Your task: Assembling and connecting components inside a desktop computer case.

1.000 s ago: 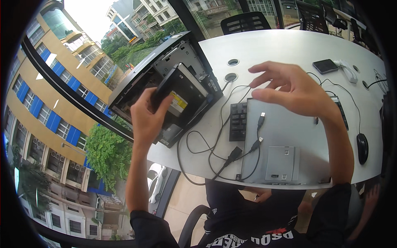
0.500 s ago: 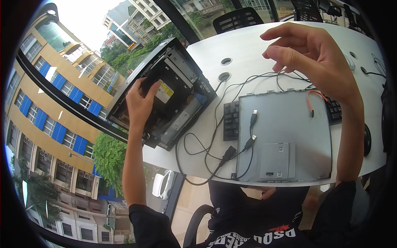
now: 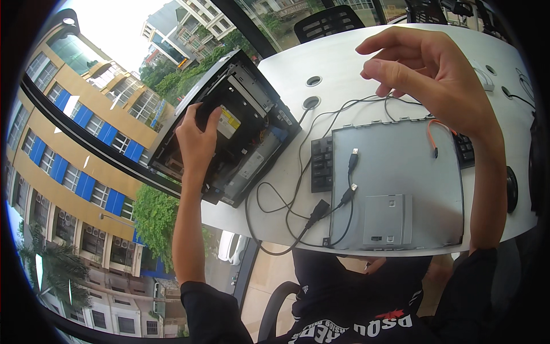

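An opened black desktop computer case (image 3: 252, 166) sits tilted at the table's left edge, its inside showing. My left hand (image 3: 197, 132) reaches into its upper left part. Thumb and fingers there are closed round a black part (image 3: 207, 113), beside a metal-and-black unit with a yellow-and-white label (image 3: 229, 123). What the fingertips touch behind it is hidden. Above the table's right side my right hand (image 3: 427, 74) is raised with curved fingers, thumb and forefinger apart, holding nothing I can see. Below it lies a grey metal side panel (image 3: 401, 166).
On the panel rest black cables with USB plugs (image 3: 352, 157) and a red cable (image 3: 432, 137). A black keyboard (image 3: 322, 163) is partly under the panel. A mouse (image 3: 511, 189) lies at the right. Beyond the left edge is a window (image 3: 103, 155); chairs (image 3: 329, 24) stand behind.
The whole view has shifted slightly. My right hand has risen a little, and my left hand keeps its grip in the case.
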`<move>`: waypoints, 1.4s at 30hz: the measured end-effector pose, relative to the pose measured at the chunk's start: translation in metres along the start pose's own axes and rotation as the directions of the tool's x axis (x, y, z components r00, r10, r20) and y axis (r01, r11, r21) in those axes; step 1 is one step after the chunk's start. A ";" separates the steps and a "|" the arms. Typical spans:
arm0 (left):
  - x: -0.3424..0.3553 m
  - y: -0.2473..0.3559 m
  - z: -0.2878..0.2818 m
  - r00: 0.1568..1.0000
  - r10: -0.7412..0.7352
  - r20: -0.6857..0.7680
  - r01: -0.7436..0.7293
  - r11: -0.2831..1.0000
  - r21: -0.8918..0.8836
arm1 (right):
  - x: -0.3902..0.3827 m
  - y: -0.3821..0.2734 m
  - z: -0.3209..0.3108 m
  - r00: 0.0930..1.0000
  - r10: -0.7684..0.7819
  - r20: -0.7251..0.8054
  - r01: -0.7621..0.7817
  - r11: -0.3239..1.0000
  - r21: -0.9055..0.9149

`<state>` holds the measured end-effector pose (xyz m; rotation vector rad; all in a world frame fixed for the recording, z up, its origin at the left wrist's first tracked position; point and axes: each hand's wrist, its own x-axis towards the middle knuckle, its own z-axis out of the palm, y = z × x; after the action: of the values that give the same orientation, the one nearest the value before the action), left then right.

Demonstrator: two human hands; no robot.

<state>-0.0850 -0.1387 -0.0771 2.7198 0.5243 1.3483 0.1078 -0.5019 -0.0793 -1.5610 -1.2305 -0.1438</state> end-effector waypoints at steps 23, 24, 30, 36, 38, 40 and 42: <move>-0.008 0.003 0.006 0.993 0.112 -0.029 -0.093 0.923 0.373 | -0.002 0.002 0.003 0.999 -0.039 0.003 0.039 0.998 -0.042; -0.009 0.003 0.007 0.991 0.128 -0.038 -0.104 0.922 0.373 | -0.002 0.001 0.002 0.999 -0.041 -0.001 0.041 0.998 -0.048; -0.014 0.001 0.007 0.970 0.219 -0.104 -0.159 0.898 0.410 | -0.001 -0.001 0.005 1.000 -0.023 -0.010 0.023 0.999 -0.037; -0.014 0.007 0.003 0.985 0.116 -0.130 -0.063 0.933 0.353 | 0.004 0.009 0.027 0.999 -0.036 -0.001 0.036 0.999 -0.025; -0.009 0.004 0.003 0.982 0.126 -0.144 -0.067 0.931 0.358 | 0.013 0.003 0.037 0.996 0.002 0.087 0.004 0.998 -0.064; -0.004 0.002 -0.001 0.876 0.449 -0.178 -0.293 0.788 0.542 | 0.026 0.007 0.052 0.992 0.003 0.122 0.005 0.998 -0.065; -0.003 0.007 0.000 0.881 0.439 -0.179 -0.295 0.804 0.516 | 0.036 0.014 0.066 0.989 0.010 0.148 0.001 0.997 -0.078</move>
<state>-0.0841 -0.1466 -0.0780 3.1576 0.3870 1.9783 0.1024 -0.4265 -0.0915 -1.6661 -1.3510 -0.0746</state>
